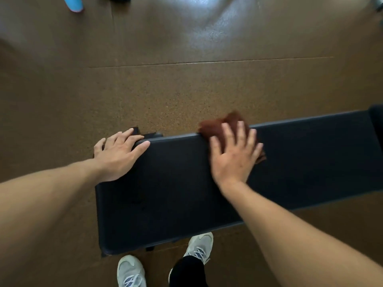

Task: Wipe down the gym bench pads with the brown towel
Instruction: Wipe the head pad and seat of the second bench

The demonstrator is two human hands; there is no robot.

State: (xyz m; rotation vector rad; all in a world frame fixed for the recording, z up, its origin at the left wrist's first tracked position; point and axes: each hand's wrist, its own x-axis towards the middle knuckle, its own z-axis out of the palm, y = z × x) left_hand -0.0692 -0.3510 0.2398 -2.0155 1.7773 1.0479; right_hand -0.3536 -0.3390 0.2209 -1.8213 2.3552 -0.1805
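Brown speckled floor (186, 90): fills the frame. Black bench pad (176, 193): slants across the lower centre to the right edge. Right hand (234, 156): centre right, fingers (227, 131) spread flat, pressing the brown towel (215, 126) onto the pad's far edge; towel bunched, somewhat blurred. Left hand (118, 154): centre left, fingers straight and apart, resting on the pad's far left corner. Two pale sneakers (130, 270): bottom centre. Blue object (73, 4), possibly a bottle: upper left.
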